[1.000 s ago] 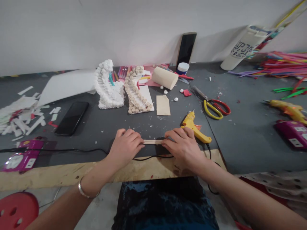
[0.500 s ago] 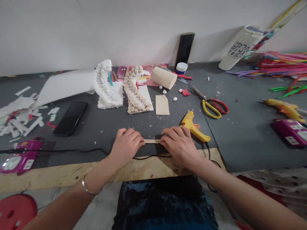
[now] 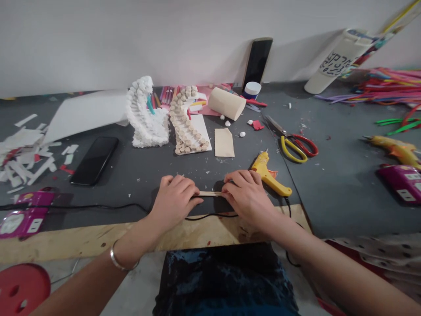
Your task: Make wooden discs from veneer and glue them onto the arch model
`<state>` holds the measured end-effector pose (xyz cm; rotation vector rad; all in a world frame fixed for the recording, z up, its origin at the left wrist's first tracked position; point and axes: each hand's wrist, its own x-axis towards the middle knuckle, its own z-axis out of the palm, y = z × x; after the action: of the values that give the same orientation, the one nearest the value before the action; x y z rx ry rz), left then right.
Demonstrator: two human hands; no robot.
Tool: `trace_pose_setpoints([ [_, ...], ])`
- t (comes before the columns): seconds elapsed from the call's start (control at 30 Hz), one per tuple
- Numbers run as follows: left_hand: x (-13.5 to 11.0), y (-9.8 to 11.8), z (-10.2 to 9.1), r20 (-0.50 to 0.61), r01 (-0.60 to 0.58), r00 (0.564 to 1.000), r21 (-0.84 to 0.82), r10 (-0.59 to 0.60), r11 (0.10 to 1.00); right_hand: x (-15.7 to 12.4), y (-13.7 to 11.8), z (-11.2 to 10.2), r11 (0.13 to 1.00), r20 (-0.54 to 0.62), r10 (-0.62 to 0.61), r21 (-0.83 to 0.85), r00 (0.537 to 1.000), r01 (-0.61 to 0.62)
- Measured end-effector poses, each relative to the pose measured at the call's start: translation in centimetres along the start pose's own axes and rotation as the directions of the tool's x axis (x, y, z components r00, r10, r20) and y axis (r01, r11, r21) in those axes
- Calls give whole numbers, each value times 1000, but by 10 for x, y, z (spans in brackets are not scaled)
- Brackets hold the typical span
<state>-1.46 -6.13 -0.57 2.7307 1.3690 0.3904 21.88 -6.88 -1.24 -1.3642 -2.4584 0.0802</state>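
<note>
You grip the pale strip [image 3: 210,193] at its two ends between the fingers of your left hand [image 3: 176,197] and right hand [image 3: 246,193], level above the dark tabletop [image 3: 158,169], near the yellow glue gun [image 3: 269,175].

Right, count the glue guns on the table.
2: a yellow glue gun beside the right hand, and a second glue gun at the far right, just behind the purple box.

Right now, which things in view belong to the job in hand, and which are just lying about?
In the job:
thin pale strip, held by left hand and right hand
perhaps the glue gun beside the right hand

Seemingly just lying about:
flat black phone
scissors
white bottle
</note>
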Motion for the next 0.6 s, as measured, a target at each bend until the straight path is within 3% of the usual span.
trace_pose_setpoints([
  [0.33,6,4,8,30,-96,995,70,94,993,-8,0,5,1000,-61,-21,6,998,21],
  [0.6,5,5,8,-11,-59,998,22,59,998,-6,-1,11,999,-134,-42,9,990,44],
])
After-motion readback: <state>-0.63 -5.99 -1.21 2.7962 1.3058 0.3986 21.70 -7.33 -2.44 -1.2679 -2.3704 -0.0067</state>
